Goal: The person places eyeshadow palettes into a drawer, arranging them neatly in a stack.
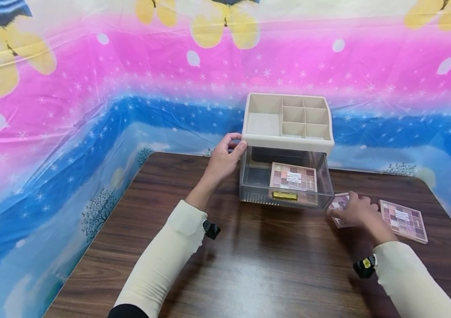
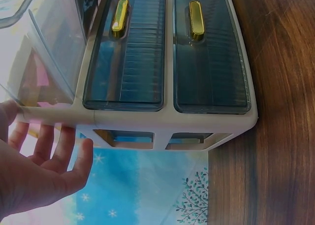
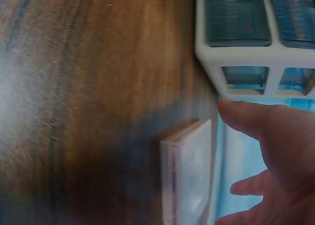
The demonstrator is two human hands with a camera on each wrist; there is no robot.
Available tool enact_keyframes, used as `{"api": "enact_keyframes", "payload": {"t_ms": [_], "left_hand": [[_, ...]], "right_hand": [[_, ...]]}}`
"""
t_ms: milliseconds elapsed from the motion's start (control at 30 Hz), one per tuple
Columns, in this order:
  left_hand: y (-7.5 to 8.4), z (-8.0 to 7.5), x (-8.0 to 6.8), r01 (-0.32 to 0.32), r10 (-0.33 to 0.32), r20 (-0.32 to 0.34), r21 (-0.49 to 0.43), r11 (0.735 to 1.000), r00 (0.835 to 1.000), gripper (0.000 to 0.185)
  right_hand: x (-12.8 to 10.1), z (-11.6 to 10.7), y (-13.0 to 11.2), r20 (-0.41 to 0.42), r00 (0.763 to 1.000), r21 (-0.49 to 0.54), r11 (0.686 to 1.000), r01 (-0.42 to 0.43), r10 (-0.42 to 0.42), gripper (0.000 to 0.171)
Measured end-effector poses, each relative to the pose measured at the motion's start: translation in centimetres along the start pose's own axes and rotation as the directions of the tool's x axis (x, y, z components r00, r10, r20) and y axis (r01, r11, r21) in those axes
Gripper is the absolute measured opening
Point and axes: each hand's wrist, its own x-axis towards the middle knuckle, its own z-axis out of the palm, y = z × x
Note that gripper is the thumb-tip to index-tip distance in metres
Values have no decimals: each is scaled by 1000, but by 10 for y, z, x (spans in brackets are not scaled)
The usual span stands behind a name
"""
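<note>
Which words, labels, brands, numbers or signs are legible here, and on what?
None legible.
Drawer palette: white lettering, too small and blurred.
Middle palette, by right hand: any lettering too small or hidden.
Rightmost palette: white lettering, too small and blurred.
Black right-wrist device: yellow mark, too small to read.

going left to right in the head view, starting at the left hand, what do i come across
Left hand → cream organizer → right hand → rightmost makeup palette. The palette partly under the right hand is left out, since the two overlap.
</note>
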Motion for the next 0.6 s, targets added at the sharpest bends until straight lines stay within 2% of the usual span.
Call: {"api": "enact_keyframes", "payload": {"t_ms": [100,300,600], "left_hand": [[0,-1,-1,-2,2,0,-2,1000,1000,35],[0,-1,-1,-12,12,0,-8,1000,1000,34],[-1,0,-1,-27,27,-2,4,1000,1000,35]], "right_hand": [[3,7,1,16,1000,7,1000,-21,21,113],[8,17,4,5,999,6,999,-33,33,89],[10,19,1,1,995,12,995,-101,101,91]]}}
